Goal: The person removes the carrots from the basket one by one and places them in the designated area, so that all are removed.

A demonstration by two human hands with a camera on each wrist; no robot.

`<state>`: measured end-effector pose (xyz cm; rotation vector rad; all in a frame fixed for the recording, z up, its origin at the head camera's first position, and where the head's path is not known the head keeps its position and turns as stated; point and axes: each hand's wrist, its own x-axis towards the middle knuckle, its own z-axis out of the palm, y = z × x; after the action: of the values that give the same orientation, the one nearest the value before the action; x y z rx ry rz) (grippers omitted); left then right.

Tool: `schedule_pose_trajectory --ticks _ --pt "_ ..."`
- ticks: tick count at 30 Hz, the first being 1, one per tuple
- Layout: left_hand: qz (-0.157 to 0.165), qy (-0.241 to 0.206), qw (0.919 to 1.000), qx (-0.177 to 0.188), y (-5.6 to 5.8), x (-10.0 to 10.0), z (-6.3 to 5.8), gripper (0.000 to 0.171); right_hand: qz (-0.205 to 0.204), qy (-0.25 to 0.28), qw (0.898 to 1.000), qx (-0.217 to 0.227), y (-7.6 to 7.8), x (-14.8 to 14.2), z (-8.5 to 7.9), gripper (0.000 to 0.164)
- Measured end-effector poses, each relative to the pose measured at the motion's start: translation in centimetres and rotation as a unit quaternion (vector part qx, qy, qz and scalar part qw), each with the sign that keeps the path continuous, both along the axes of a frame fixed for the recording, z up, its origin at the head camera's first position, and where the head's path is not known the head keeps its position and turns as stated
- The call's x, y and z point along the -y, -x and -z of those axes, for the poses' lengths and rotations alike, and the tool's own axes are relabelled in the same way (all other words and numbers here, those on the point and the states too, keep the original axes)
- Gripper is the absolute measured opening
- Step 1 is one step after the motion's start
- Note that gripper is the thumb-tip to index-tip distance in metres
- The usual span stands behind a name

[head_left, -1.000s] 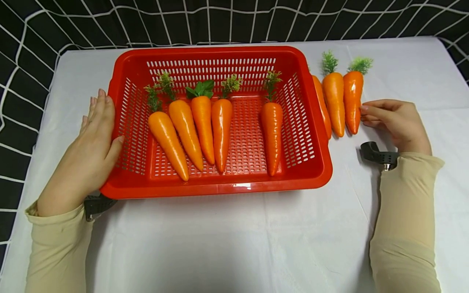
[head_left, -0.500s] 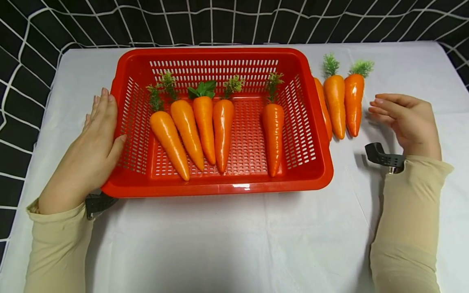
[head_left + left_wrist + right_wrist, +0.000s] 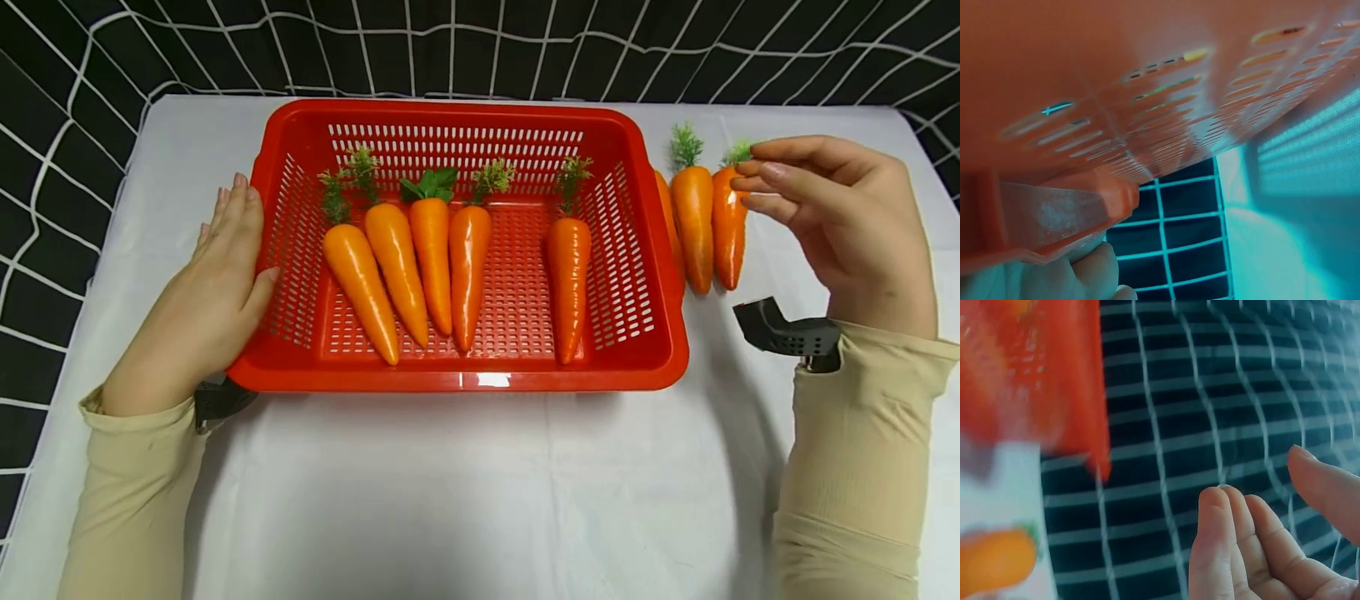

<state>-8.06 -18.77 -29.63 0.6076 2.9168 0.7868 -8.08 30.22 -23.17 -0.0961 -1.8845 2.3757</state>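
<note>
A red slotted plastic basket [image 3: 465, 382] stands on the table, holding several glossy orange carrots with green tops. Four lean close together at left; one carrot [image 3: 570, 283] lies apart at right. My left hand [image 3: 198, 312] rests along the basket's left rim, fingers straight; its fingers [image 3: 1094, 269] show below the rim in the left wrist view. Beside the basket's right side lie a carrot [image 3: 693, 229], another carrot [image 3: 729, 237] and a third carrot [image 3: 670, 217] partly hidden by the rim. Raised near these, my right hand [image 3: 862, 217] holds nothing, its fingers loosely bent.
A white cloth [image 3: 465, 492] covers the table. Dark fabric with a white grid [image 3: 480, 50] borders its back and left sides. Each wrist carries a black camera mount, such as the right mount [image 3: 787, 333].
My right hand has drawn off the rightmost carrot and risen, its fingers parting. The left hand stays at the basket's rim; the head view has shifted slightly.
</note>
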Motion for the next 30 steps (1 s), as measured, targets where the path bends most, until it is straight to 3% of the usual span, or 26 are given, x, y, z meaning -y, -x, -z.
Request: schedule_pose_trajectory --ticks 4,8,14,22,30 --pt "-0.001 0.003 1.0 0.001 0.0 0.0 0.0 0.066 -0.051 -0.042 0.998 -0.02 0.5 3.2 -1.8 0.024" --pt "-0.002 0.003 1.0 -0.001 0.1 0.0 0.0 0.066 -0.085 -0.083 0.993 -0.011 1.4 6.4 -3.1 0.024" --pt "0.001 0.003 1.0 0.002 0.2 0.0 -0.1 0.066 -0.142 -0.141 0.98 -0.015 2.7 10.3 -3.8 0.025" --pt "0.006 0.004 1.0 -0.002 0.4 -0.1 -0.1 0.066 -0.188 -0.186 0.964 0.017 4.6 14.0 -3.0 0.025" --pt "0.004 0.002 1.0 0.0 0.4 -0.1 0.0 0.066 -0.228 -0.195 0.949 0.093 6.8 17.0 -0.3 0.026"
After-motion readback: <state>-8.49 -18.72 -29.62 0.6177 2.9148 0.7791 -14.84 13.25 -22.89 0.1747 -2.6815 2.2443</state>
